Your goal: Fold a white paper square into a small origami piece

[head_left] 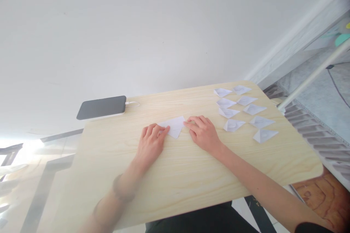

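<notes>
Over on the worktop's (175, 174) far left corner lies a black slab-shaped device (102, 107), a white cable (132, 102) at its right end. The left hand (153, 142), loosely curled, rests its fingertips on a folded white paper (176, 125) mid-worktop. The half-curled right hand (204, 134) meets the paper's right corner; whether either pinches it, I can't tell. Rightward lie nine folded paper pieces (234, 125).

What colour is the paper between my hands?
The paper is white. It shows best in the head view, the only one here.
</notes>
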{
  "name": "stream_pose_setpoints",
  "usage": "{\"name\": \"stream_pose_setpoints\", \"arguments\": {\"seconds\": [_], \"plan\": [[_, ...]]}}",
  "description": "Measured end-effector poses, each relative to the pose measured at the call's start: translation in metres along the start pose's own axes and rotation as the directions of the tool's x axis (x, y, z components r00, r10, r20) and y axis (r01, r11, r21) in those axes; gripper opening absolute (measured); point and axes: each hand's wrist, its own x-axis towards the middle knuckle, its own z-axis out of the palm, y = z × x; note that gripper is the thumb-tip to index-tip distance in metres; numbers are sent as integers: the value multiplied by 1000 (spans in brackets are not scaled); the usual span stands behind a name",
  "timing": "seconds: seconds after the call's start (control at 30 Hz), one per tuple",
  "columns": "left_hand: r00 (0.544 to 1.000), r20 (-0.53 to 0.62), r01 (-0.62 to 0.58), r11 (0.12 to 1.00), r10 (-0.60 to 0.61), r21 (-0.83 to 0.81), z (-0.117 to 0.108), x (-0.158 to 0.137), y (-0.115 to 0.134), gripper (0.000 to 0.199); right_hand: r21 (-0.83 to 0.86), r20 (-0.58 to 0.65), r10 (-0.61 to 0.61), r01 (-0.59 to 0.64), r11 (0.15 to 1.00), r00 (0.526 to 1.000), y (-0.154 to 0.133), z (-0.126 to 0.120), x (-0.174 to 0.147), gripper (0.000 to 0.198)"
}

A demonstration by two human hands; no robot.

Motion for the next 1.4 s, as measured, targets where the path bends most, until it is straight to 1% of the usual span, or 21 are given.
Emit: {"name": "stream_pose_setpoints", "arguments": {"seconds": [0.17,0.3,0.4,0.5,0.6,0.7,0.8,0.93,1.03,1.1,1.2,1.27,1.33,1.4], "plan": [[996,19,83,997,-83,1,1,-1,5,38,5,-1,65,-65,998,998,-7,-1,2,29],[994,55,91,996,-91,4,-1,0,8,42,23,-23,160,-160,987,987,-21,-3,18,15],[994,56,88,996,-89,23,-2,1,8,42,45,-43,210,-208,977,977,-33,1,33,15],[995,55,82,996,-85,44,-2,1,8,43,68,-57,252,-248,966,966,-41,9,40,19],[995,61,73,996,-76,48,-2,0,8,42,108,-55,315,-308,945,947,-39,16,38,20],[996,66,63,997,-66,45,-3,0,7,41,169,-23,369,-360,917,929,-29,16,34,18],[996,58,59,997,-61,39,-3,0,7,41,230,44,380,-379,896,924,-18,13,34,17],[996,52,68,997,-70,32,-4,0,7,40,334,101,369,-381,862,924,-4,8,37,18],[995,70,70,997,-71,25,-3,0,7,41,431,123,352,-370,823,928,7,6,37,22],[995,74,63,998,-63,7,-3,-1,6,41,454,109,345,-356,817,932,13,6,36,23],[996,74,51,998,-48,-36,-5,0,5,40,458,79,326,-325,828,942,16,6,34,23],[995,82,64,995,-58,-74,-7,1,6,37,438,51,325,-313,843,944,10,8,33,19],[991,95,105,987,-94,-124,-8,2,5,34,369,15,314,-297,881,949,1,10,33,19],[983,92,173,969,-159,-176,-7,4,4,29,256,2,278,-269,929,961,-10,12,32,28]]}}
